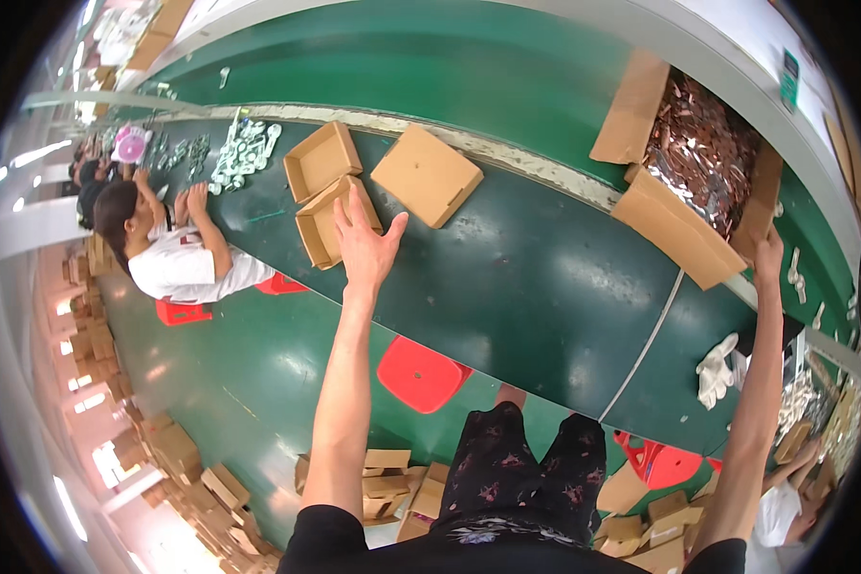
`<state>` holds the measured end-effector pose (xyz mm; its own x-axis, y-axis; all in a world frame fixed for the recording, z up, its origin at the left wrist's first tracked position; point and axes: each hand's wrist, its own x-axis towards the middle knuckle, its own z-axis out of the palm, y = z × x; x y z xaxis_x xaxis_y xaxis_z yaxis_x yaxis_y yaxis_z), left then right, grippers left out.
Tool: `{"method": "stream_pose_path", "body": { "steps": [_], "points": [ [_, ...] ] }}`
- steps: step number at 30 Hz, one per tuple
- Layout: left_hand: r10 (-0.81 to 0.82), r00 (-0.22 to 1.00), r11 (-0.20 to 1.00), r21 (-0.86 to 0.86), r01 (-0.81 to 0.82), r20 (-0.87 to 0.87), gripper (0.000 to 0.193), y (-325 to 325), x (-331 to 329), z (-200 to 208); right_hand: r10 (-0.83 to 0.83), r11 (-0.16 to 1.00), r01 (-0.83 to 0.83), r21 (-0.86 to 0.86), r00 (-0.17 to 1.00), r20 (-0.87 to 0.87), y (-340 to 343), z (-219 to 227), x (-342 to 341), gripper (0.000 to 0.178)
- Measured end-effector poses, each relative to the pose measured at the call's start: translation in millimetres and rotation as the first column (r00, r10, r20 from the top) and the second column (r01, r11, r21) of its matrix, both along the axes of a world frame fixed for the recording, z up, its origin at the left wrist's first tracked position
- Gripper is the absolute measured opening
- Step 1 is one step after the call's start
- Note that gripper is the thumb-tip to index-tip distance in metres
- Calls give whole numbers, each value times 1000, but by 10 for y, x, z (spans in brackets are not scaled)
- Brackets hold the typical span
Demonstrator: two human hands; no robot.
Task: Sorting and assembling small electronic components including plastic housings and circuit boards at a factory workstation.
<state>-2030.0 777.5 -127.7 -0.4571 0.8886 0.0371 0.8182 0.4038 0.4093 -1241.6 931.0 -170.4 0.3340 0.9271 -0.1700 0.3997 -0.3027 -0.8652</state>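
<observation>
One carton (679, 228) of brown pieces (698, 143) at far right, likely heavy, best gripped low, not by bendy flaps (636, 107), with right hand (767, 254) at its edge, grip unclear, left hand (366, 247) spread near open box (320, 230) at left.

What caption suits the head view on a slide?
Left hand spread by a small open box, right hand at a large carton of brown pieces.
</observation>
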Motion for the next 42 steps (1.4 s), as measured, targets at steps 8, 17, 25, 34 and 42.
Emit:
{"method": "stream_pose_path", "body": {
  "steps": [8, 17, 25, 34, 42],
  "points": [
    [-215, 960, 939, 231, 254, -181, 80, 53, -185, 159, 158, 978, -183, 104, 964, 215, -871, 542, -1041, 27],
    [-135, 460, 975, 36, 218, 878, 83, -487, 1674, 775, 87, 986, -93, -135, 995, -48, -2610, 820, -1916, 54],
    [-120, 810, 910, -263, 321, 574, 84, -1229, 2176, 562, 330, 918, -313, -245, 943, 32, -2845, 982, -1708, 63],
    [-145, 857, 947, -180, 264, 494, 79, -1826, 2237, 372, 454, 855, -417, -308, 889, 55, -1997, 880, -1346, 44],
    [111, 728, 967, -242, 78, 676, 82, -2059, 2573, 475, 56, 983, -161, 88, 718, 694, -710, 323, -1198, 52]
  ]
}}
